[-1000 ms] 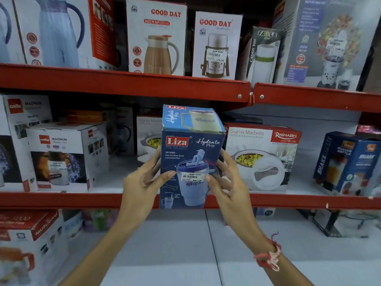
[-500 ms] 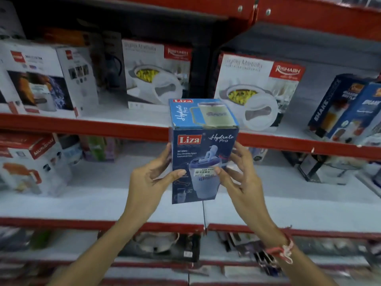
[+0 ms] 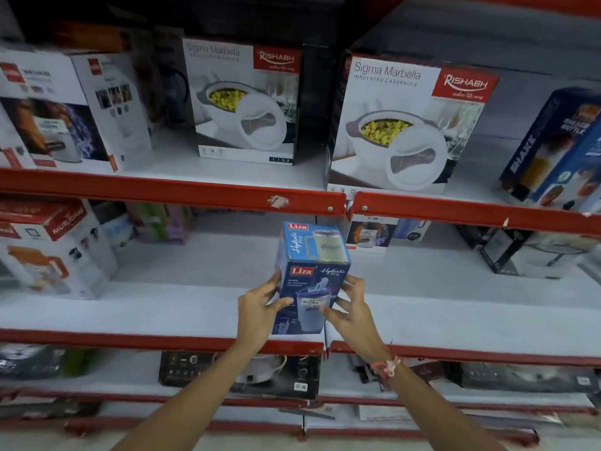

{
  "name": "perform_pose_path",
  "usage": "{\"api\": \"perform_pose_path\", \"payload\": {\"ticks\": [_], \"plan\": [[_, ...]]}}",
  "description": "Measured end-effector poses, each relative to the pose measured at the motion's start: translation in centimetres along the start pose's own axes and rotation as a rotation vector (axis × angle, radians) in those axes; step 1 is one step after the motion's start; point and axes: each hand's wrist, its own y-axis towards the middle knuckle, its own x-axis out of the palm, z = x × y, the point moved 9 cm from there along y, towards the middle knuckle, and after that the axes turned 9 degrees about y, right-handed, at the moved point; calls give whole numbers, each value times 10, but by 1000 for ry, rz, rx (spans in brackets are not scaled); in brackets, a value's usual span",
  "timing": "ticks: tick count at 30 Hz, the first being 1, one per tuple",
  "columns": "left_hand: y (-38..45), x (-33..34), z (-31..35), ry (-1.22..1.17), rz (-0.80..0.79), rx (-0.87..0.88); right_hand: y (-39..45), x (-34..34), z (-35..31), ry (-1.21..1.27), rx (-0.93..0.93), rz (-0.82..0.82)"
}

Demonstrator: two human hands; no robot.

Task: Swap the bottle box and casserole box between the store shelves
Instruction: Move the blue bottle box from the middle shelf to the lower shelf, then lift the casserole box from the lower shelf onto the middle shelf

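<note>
I hold a blue Liza bottle box (image 3: 310,255) upright between both hands, over the front of the lower white shelf (image 3: 195,307). My left hand (image 3: 260,309) grips its left side and my right hand (image 3: 353,309) grips its right side. On the shelf above stand two white Rishabh casserole boxes: one at centre left (image 3: 244,102), a larger one at right (image 3: 409,125). Whether the bottle box's base touches the shelf I cannot tell.
Red shelf rails (image 3: 169,187) run across each level. White Magnum boxes (image 3: 65,109) stand upper left, a blue shaker bottle box (image 3: 559,148) upper right. A white jug box (image 3: 52,252) sits on the lower shelf's left, dark boxes (image 3: 507,252) on its right.
Both hands have carried the bottle box down from the casserole shelf level to the shelf below. My view has tilted downward.
</note>
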Motion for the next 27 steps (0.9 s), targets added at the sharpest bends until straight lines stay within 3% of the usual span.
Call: {"api": "perform_pose_path", "payload": {"ticks": [8,17,20,23,27], "plan": [[20,18,-27,126,1,-86,27,5,45,-11,55,41],[18,6,-28,230,-86,-168,23,10,27,-134,80,-38],[20,-11,-6,371,-219,-165,20,-19,-12,-433,72,-7],[33,-35,47,464,-340,-80,21,-50,-83,-571,-53,-5],[66,-68,150,351,-171,146,27,-102,-192,-402,-325,257]]}}
